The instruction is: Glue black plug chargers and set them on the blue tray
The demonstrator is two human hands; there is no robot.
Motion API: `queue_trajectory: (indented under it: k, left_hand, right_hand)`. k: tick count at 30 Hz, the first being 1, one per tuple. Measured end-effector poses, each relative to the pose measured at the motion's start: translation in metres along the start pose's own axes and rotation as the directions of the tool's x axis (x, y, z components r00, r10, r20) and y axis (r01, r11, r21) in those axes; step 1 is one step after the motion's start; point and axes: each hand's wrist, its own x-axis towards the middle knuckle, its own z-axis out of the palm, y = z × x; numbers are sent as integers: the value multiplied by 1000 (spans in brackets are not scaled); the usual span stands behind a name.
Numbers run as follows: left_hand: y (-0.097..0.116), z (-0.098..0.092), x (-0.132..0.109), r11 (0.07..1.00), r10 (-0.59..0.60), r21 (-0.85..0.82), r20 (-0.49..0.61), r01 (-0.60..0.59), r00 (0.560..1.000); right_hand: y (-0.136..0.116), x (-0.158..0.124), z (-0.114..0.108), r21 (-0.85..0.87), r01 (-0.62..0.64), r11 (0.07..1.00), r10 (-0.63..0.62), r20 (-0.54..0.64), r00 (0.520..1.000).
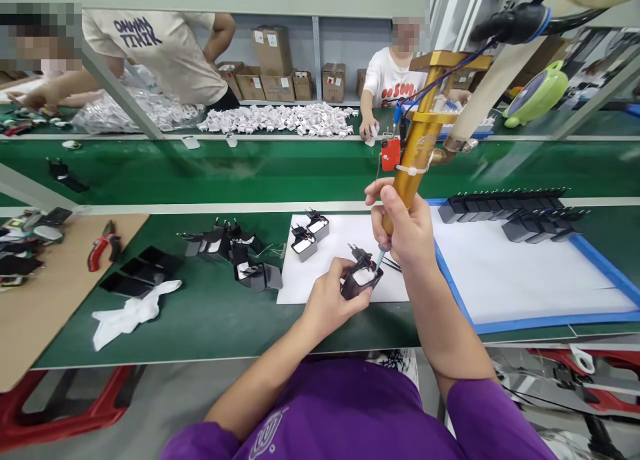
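My left hand (333,299) grips an opened black power adapter (361,280) with white filling inside. Its plug half with two pins is folded up at the far side. Wrapped round the lower part of a gold glue dispenser (407,173) is my right hand (407,223), with the dispenser's thin nozzle pointing down into the adapter's right side. Two more opened adapters (305,245) stand on the white sheet (345,237) beyond my left hand. Further left, several black adapters (225,243) lie in a cluster on the green table.
Finished-looking black adapters (505,207) stand in rows on a blue-edged white mat (530,273) at right. Left lie red pliers (104,245), black covers (143,272) and a white cloth (135,313). Beyond the green conveyor (225,170), people sit near white parts (280,119).
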Motion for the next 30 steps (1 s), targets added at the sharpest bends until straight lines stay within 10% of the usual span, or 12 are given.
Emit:
queue_trajectory:
  k: [19,30]
  left_hand:
    - [1,29,10,990,-8,-138,-124,-9,992]
    - [-21,25,12,992,-32,-126,3,32,999]
  right_hand:
    - [1,-2,21,67,-12,998,13,-15,1000]
    - [1,1,7,42,6,999,-6,-4,1000]
